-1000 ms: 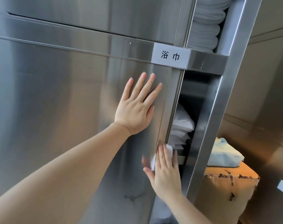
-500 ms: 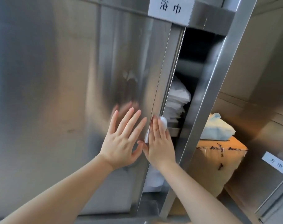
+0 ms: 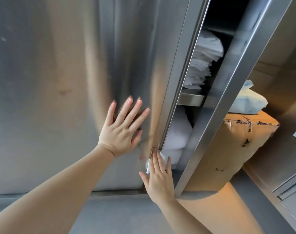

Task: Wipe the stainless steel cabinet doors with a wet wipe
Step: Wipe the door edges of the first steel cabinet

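1. My right hand (image 3: 158, 179) lies flat with its fingers straight, pressing the wet wipe (image 3: 149, 163) against the right edge of the cabinet door (image 3: 59, 98). Only a white corner of the wipe shows above and left of the fingertips; the rest is hidden under the palm.

2. My left hand (image 3: 122, 129) is spread open on the door face, up and to the left of the right hand, fingers splayed and holding nothing. I read it as bracing the panel.

3. The relation that matters: the door edge runs as a long, near-vertical line, leaning to the right as it rises in this view, and the wipe sits low on it, near the bottom corner. The unwiped length I can judge lies mostly above the hand, along that same axis, and the broad face spreads to the left.

4. The right hand is the one on the work, so I would keep the wiping on that side and let the left only steady.

5. Just right of the edge the cabinet stands open: folded white linen (image 3: 203, 59) on a steel shelf (image 3: 191, 98), a soft white bundle (image 3: 176, 141) below it.

6. Farther right, past the steel post (image 3: 228, 92), a cardboard box (image 3: 236, 149) carries a pale blue pack (image 3: 250, 102) on top.
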The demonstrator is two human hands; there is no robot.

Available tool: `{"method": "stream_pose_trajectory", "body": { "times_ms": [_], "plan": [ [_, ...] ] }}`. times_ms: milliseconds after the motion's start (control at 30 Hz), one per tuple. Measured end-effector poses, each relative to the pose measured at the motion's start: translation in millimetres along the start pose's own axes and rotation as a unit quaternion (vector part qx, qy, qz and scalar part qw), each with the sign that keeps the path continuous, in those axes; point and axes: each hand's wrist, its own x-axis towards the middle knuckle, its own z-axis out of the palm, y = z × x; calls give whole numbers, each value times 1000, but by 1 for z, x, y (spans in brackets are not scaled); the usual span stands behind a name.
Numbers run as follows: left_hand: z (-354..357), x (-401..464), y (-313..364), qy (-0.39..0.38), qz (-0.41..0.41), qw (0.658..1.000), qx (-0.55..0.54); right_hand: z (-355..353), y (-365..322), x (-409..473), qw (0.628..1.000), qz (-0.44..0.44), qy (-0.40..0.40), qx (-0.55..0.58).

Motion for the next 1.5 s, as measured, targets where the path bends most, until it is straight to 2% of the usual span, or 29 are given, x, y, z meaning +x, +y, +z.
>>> {"method": "stream_pose_trajectory", "body": {
  "times_ms": [167, 300, 400, 500, 600, 833, 1033, 1167, 1367, 1500],
  "plan": [
    [7, -1, -1, 37, 5, 999, 15, -82, 22, 80, 986, -17, 166, 15],
    [12, -1, -1, 66, 8, 997, 30, -157, 44, 143, 972, -22, 235, -9],
    [14, -1, -1, 76, 6, 996, 35, -166, 43, 154, 962, -21, 271, -12],
    [14, 0, -1, 80, 3, 996, 36, -143, 38, 146, 954, -13, 300, -1],
    [13, 0, 0, 80, 0, 996, 38, -95, 34, 123, 954, -29, 297, 20],
    [12, 0, 2, 63, -4, 997, 47, 32, 16, 39, 975, -36, 219, -11],
    [10, 1, 2, 59, -6, 997, 48, 74, 7, -3, 991, -46, 124, -29],
    [10, 1, 2, 54, -8, 997, 54, 64, 10, -7, 993, -54, 102, -1],
    [11, 0, 2, 56, -8, 997, 57, -40, 23, 87, 962, -25, 266, 54],
    [12, 0, 2, 54, -9, 997, 57, -82, 32, 114, 955, -28, 291, 48]
  ]
}}
